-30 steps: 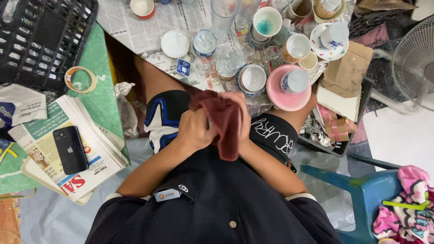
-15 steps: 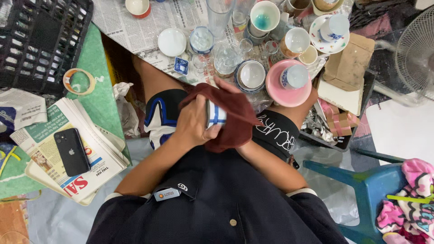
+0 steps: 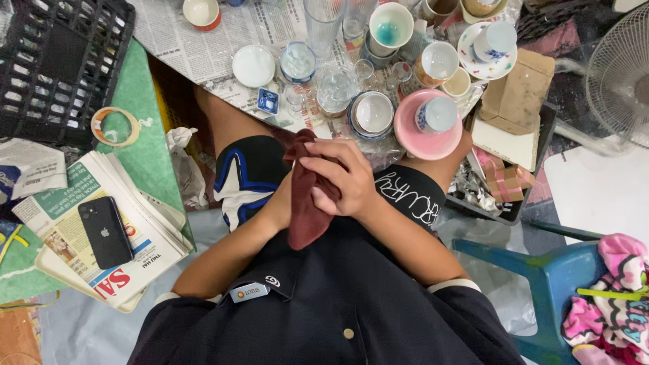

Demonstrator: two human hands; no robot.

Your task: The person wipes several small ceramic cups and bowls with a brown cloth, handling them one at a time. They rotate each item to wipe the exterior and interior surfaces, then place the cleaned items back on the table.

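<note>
Holding the dark red cloth [image 3: 307, 203] bunched over our lap, we have both hands clasped around it: the right hand [image 3: 341, 181] lies on top with its fingers [image 3: 323, 196] curled tight over the fabric, and the left hand [image 3: 282, 206] sits under the folds, mostly hidden, so we cannot tell how its fingers stand. We judge the cloth soft, light and limp, safe to squeeze anywhere, though whatever may be wrapped inside is hidden.

Going from large to small, we count one black crate [image 3: 57, 64] at the upper left, one blue plastic chair [image 3: 568, 284], one white fan [image 3: 618, 78], one stack of newspapers [image 3: 145, 233], one pink plate [image 3: 433, 132] bearing one small cup [image 3: 439, 113], one black phone [image 3: 105, 232] lying on the newspapers, and one roll of tape [image 3: 116, 126]. Cups and bowls crowd beyond our knees; their number stays uncertain.
</note>
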